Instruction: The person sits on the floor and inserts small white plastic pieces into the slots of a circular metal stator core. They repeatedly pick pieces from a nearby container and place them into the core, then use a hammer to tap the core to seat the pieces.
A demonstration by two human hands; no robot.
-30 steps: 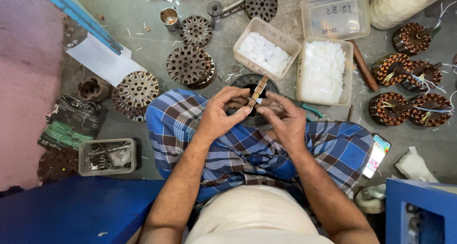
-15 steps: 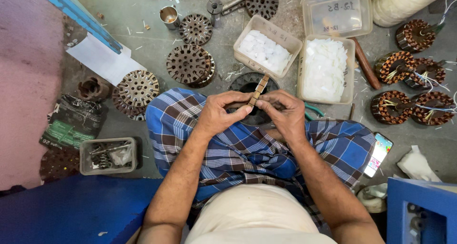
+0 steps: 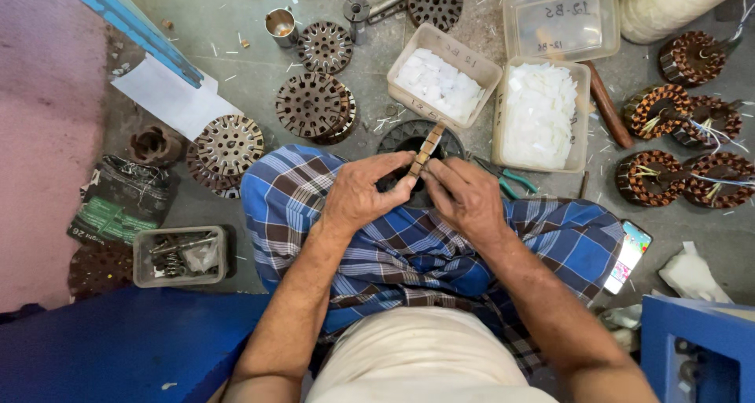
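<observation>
I sit on the floor in a blue checked cloth. My left hand (image 3: 368,192) and my right hand (image 3: 464,198) meet over a dark round slotted stator core (image 3: 409,139) that rests between my knees. Together the fingers pinch a narrow brown wooden stick (image 3: 425,150), which points up and away from me over the core. The lower part of the core is hidden by my hands.
Two clear tubs of white paper slips (image 3: 444,77) (image 3: 541,112) stand just beyond the core, with an empty lidded tub (image 3: 560,18). Bare slotted cores (image 3: 313,104) lie left, copper-wound stators (image 3: 668,175) right. Green pliers (image 3: 507,179), a phone (image 3: 629,253), a tub of metal parts (image 3: 179,253).
Both hands have slid slightly toward me with the stick still pinched; its tip now lies lower over the core.
</observation>
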